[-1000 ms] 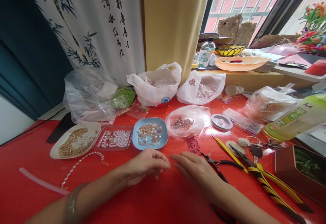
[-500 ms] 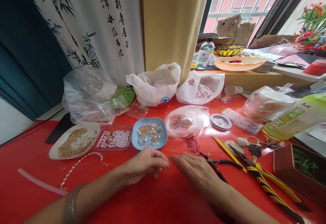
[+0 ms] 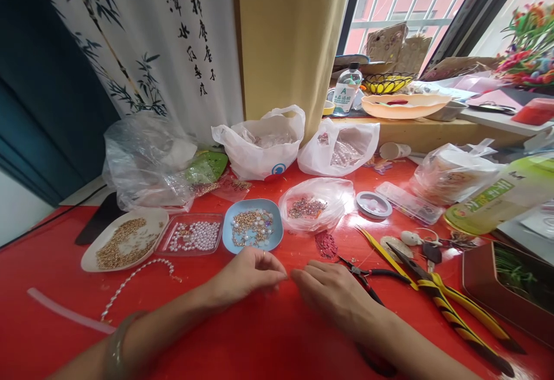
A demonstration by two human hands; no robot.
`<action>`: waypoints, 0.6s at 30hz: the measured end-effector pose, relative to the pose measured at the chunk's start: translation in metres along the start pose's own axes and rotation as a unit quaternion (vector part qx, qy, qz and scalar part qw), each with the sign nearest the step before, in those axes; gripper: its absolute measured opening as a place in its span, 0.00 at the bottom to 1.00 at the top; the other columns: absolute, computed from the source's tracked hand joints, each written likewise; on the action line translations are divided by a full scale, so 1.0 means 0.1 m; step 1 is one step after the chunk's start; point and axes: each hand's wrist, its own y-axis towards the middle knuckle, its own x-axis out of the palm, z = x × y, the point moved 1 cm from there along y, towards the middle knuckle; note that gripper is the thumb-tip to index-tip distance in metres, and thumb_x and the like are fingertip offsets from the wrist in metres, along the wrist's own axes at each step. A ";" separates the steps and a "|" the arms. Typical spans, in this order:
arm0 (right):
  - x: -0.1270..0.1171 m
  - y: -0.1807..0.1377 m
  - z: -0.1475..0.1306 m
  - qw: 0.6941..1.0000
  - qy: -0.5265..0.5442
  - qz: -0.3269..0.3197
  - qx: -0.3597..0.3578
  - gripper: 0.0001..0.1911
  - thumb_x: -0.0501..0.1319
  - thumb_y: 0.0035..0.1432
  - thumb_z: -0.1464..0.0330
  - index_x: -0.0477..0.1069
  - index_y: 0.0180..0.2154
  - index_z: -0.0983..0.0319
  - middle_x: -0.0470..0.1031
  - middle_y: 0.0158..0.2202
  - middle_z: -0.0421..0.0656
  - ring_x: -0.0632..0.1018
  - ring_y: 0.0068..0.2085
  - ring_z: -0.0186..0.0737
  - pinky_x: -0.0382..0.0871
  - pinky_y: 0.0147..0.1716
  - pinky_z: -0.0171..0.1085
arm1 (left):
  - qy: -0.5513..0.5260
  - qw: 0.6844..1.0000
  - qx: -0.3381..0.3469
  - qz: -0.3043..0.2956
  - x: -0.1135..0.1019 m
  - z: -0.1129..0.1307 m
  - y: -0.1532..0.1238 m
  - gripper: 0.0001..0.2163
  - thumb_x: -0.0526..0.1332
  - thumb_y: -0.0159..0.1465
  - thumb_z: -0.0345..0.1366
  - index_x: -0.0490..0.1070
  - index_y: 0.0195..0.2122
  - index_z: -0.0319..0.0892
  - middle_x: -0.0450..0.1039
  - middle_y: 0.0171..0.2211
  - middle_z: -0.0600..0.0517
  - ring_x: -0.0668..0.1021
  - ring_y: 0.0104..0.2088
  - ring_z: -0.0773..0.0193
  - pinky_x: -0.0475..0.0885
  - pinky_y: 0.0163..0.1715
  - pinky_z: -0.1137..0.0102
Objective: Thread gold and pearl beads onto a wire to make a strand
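Observation:
My left hand (image 3: 253,276) is closed, thumb and fingers pinched at the tips; whatever lies between them is too small to make out. Close to its right, with a narrow gap, my right hand (image 3: 324,288) has its fingers curled in, and what they may hold is hidden. Just behind my left hand sits a blue dish (image 3: 228,239) of gold, white and clear beads. A clear tray (image 3: 216,247) of white pearl beads and a white dish (image 3: 89,259) of small gold beads stand to its left. A strand of white beads (image 3: 116,290) lies in front of them.
Right of my right hand lie black-handled pliers (image 3: 366,279), yellow tweezers (image 3: 383,253) and large yellow-and-black pliers (image 3: 450,308). Plastic bags (image 3: 259,155) line the back of the red table. A brown box (image 3: 480,288) and a green-labelled bottle (image 3: 493,201) stand at the right.
The fingers of my right hand have curled inward from a straighter pose. My left hand stays pinched in nearly the same place. The whole view has shifted slightly.

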 end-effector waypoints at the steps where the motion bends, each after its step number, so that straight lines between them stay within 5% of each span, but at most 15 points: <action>1: 0.00 0.00 0.00 1.000 0.000 -0.001 0.002 0.14 0.45 0.56 0.77 0.65 0.25 0.65 0.65 0.18 0.38 0.61 0.19 0.31 0.48 0.18 0.31 | 0.002 1.000 -0.001 0.001 0.00 0.00 0.00 0.09 0.62 0.50 0.38 0.71 0.27 0.35 0.68 0.19 0.55 0.68 0.21 0.71 0.62 0.22 0.75; 18: 0.02 -0.01 -0.01 0.999 -0.038 0.004 0.000 0.13 0.47 0.53 0.77 0.64 0.22 0.64 0.64 0.17 0.38 0.59 0.19 0.30 0.45 0.17 0.32 | 0.107 0.992 0.037 0.063 0.08 0.04 -0.04 0.07 0.58 0.51 0.34 0.72 0.26 0.36 0.71 0.21 0.53 0.70 0.22 0.69 0.64 0.24 0.75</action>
